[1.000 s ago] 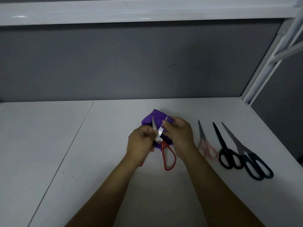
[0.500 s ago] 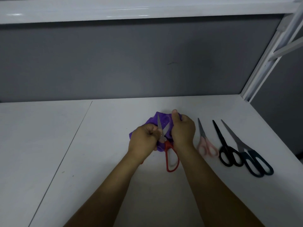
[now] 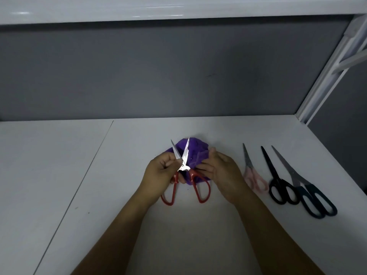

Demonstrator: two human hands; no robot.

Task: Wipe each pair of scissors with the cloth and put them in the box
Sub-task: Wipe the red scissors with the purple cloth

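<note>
Red scissors (image 3: 184, 166), now splayed, pinched by left hand (image 3: 160, 175); right hand (image 3: 221, 172) grips cloth (image 3: 195, 150) alongside.

The left grip (image 3: 161, 173) covers the top of the left handle of the red scissors (image 3: 202, 192) and the root of one blade. The purple cloth (image 3: 198, 149) shows only as a bunched mound behind the blades, its near part under the right grip (image 3: 220, 169) (whose fingertips sink into the folds). Both forearms run off the bottom edge. Where the dark teal scissors (image 3: 317, 199) meet the black scissors (image 3: 278, 187), the dim light hides whether the handles overlap or only touch.
</note>
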